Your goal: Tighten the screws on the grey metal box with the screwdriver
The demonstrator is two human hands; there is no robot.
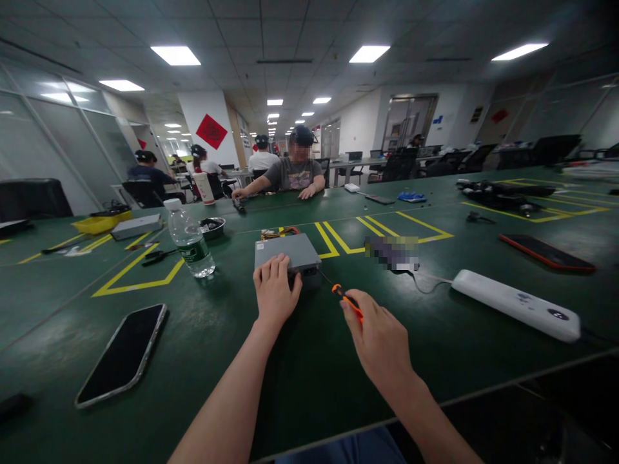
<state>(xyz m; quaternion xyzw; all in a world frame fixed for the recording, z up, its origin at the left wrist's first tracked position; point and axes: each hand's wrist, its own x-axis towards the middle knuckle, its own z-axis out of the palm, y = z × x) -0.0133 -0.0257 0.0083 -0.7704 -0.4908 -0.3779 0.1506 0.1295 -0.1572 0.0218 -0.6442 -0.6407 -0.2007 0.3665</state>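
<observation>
A grey metal box [290, 251] with coloured wires at its back lies on the green table [309, 361] in front of me. My left hand [275, 291] rests on its near edge, fingers curled over the top. My right hand [377, 338] is closed round an orange-and-black screwdriver [346, 300], whose thin shaft points toward the box's near right corner.
A phone [123, 354] lies at the near left, a water bottle [192, 240] left of the box, a white power strip [515, 304] at right, another phone [546, 251] beyond it. A person [290, 173] sits across the table. Yellow tape lines mark the surface.
</observation>
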